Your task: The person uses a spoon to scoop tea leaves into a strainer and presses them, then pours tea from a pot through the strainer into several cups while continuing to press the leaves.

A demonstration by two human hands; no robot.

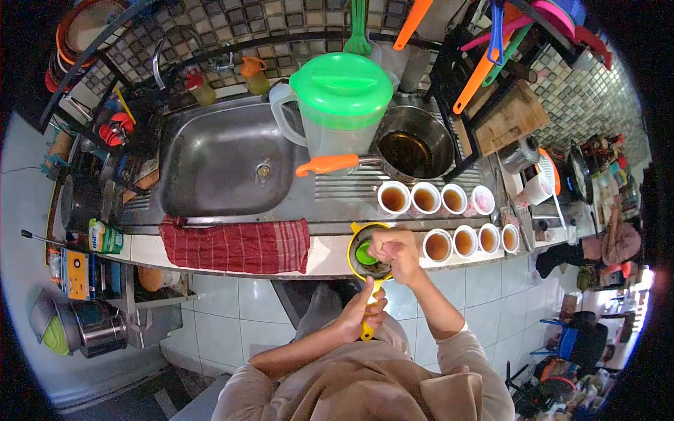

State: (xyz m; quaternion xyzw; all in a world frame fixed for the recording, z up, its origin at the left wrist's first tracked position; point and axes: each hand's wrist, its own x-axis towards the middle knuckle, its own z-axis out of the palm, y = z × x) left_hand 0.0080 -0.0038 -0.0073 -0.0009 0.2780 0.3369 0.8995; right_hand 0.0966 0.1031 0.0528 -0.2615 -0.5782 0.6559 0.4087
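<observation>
Strainer (380, 270) at the worktop's (327, 245) edge, centre of the frame, my left hand (371, 313) wrapped round its handle. My right hand (397, 254) curls above it, hold unclear. Seven cups (437, 246), right of centre, show brown drink; one pinkish cup (482, 201) doesn't.

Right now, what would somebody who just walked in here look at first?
Probably the big pitcher with the bright green lid, standing beside the sink. Next, the white cups of brown drink in two rows at the counter's right. Then the yellow strainer at the front edge, its handle in the left hand and the right hand over its bowl.
</observation>
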